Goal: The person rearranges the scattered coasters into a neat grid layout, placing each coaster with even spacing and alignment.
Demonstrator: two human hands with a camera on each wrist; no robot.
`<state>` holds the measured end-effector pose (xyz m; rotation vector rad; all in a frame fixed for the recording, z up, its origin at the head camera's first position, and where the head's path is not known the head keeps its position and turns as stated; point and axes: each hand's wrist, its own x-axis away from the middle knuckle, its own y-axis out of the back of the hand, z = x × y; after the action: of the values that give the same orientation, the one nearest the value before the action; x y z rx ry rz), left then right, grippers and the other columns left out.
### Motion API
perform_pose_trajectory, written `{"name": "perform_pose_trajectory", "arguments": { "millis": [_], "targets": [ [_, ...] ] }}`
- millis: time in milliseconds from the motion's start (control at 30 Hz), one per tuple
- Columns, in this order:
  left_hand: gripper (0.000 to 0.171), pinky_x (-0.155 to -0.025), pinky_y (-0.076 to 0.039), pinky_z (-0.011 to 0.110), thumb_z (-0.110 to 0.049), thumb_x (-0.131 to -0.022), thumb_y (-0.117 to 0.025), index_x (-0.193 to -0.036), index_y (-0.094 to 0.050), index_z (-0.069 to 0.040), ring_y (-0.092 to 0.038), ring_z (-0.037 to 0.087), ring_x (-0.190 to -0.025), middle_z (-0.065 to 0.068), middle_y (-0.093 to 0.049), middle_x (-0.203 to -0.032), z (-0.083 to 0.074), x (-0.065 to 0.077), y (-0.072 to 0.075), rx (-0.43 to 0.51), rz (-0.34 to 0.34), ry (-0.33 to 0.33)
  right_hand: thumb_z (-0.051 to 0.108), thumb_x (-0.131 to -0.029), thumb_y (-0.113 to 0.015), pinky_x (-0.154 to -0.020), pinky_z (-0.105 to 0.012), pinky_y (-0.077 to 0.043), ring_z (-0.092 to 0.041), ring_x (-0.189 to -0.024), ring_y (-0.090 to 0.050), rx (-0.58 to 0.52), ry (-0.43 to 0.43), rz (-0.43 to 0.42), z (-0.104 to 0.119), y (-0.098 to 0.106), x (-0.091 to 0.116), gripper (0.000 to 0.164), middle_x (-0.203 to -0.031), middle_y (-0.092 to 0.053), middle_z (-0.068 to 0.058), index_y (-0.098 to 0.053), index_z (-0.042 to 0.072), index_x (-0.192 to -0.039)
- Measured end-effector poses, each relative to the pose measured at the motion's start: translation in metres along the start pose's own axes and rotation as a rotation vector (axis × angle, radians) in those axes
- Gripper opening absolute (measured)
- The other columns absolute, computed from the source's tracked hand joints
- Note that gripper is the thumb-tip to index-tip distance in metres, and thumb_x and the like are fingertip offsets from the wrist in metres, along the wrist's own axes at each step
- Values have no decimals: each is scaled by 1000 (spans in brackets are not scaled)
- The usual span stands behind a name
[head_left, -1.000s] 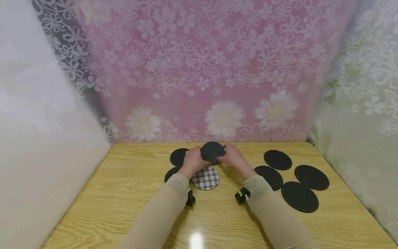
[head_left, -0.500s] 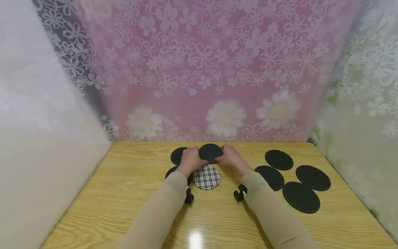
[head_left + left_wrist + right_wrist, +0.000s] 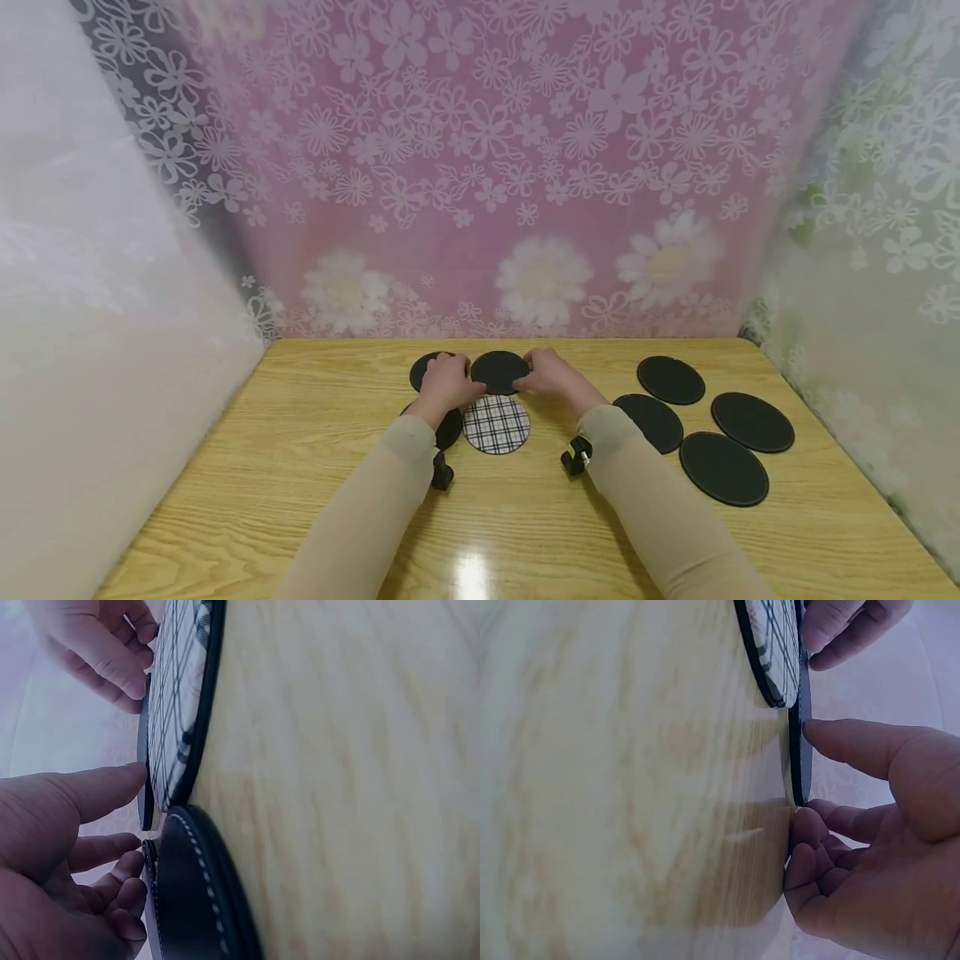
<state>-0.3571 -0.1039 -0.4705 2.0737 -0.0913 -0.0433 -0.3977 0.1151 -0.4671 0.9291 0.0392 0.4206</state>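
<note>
A round black coaster [image 3: 500,372] lies at the back of the wooden table, between my two hands. My left hand [image 3: 447,385] holds its left edge, with the thumb [image 3: 112,791] on its near side and the fingers curled beside the rim. On the opposite edge, my right hand [image 3: 552,375] grips it with thumb [image 3: 847,742] and forefinger at the rim. Just in front lies a plaid coaster [image 3: 497,425] with a dark border. Two more black coasters, one at the back [image 3: 422,367] and one nearer [image 3: 450,431], are partly hidden by my left hand and wrist.
Several black coasters lie spread on the right of the table, among them a back one [image 3: 671,380] and a front one [image 3: 723,468]. A pink flowered curtain [image 3: 487,167] hangs along the table's back edge. Pale sheets [image 3: 135,333] close off both sides.
Both hands have lowered the black coaster from a tilted position to flat on the table, shifting it slightly left. The left hand has moved a little left, uncovering more of the coaster.
</note>
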Motion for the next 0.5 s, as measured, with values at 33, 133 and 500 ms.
{"name": "perform_pose_trajectory", "arguments": {
  "millis": [33, 133, 500],
  "targets": [
    [61, -112, -46, 58, -36, -103, -79, -152, -64, -2, -51, 46, -133, 25, -56, -152, 1, 0, 0, -5, 5, -2, 20, -104, -77, -113, -54, -50, -43, -135, -61, 0, 1, 1, 0, 0, 0, 60, -144, -63, -29, -56, -12, -150],
    [61, -114, -43, 59, -36, -105, -77, -153, -63, -2, -49, 47, -136, 26, -54, -154, 2, 0, 0, -15, 23, -3, 20, -103, -78, -112, -54, -51, -42, -133, -62, 3, 10, 5, 1, -1, 0, 60, -142, -63, -28, -57, -12, -149],
    [59, -113, -45, 59, -36, -104, -79, -151, -65, -4, -51, 46, -134, 25, -56, -150, 4, 3, 2, -16, 4, -17, 23, -103, -78, -112, -55, -50, -42, -132, -58, 12, 4, -1, 2, -4, 3, 62, -146, -54, -28, -56, -8, -151]
  ]
}}
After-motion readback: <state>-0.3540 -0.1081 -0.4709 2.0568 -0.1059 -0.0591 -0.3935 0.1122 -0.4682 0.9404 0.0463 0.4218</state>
